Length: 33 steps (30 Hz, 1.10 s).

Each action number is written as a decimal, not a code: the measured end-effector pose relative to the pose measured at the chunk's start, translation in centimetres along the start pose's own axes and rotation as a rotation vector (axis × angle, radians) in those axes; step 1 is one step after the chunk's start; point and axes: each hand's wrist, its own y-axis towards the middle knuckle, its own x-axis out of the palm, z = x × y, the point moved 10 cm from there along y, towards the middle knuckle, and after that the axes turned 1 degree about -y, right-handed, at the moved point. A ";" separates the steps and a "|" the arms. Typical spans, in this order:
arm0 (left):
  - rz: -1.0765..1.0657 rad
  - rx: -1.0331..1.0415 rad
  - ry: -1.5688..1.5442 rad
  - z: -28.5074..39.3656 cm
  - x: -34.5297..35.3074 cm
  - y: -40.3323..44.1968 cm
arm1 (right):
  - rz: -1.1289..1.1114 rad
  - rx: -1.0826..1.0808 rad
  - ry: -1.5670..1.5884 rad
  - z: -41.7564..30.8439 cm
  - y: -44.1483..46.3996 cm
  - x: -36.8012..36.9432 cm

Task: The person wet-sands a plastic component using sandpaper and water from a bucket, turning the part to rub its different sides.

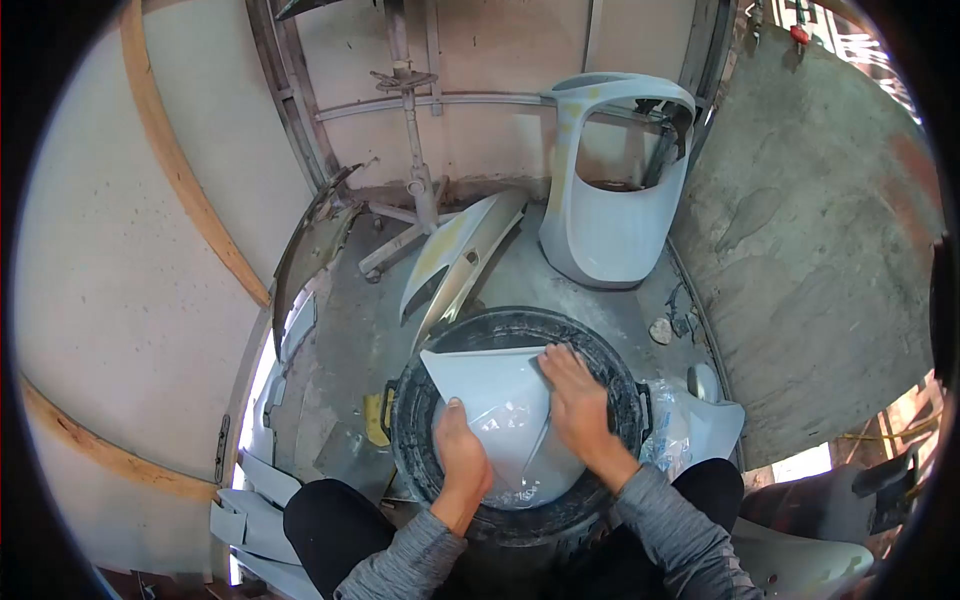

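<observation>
A glossy white, roughly triangular plastic panel (485, 385) is tilted over a round black tub (412, 440) with cloudy water (545, 475) in it. The panel's lower tip reaches down to the water, and its surface looks wet. My left hand (463, 455) grips the panel's left edge, thumb on top and the other fingers mostly hidden. Against the panel's upper right edge lies my right hand (580, 400), fingers close together and bent onto the surface. Whatever may be under those fingertips is hidden.
Behind the tub stand a large white fairing (615, 240) and a curved white-and-gold panel (465, 245). A metal stand (415, 150) is at the back. Clear plastic wrap (668, 430) lies right of the tub, a yellow object (377, 415) left. More white panels (265, 525) lie lower left.
</observation>
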 end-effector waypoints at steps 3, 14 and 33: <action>-0.036 0.061 -0.026 0.2 0.6 -0.4 | -0.011 -0.091 0.056 -3.8 -1.5 0.1; 0.027 0.094 0.052 1.7 0.0 -0.7 | -0.005 -0.048 0.079 -1.8 -1.3 -0.6; 0.045 0.248 0.216 3.2 0.0 -0.5 | -0.111 -0.132 0.141 -3.0 -1.7 -0.3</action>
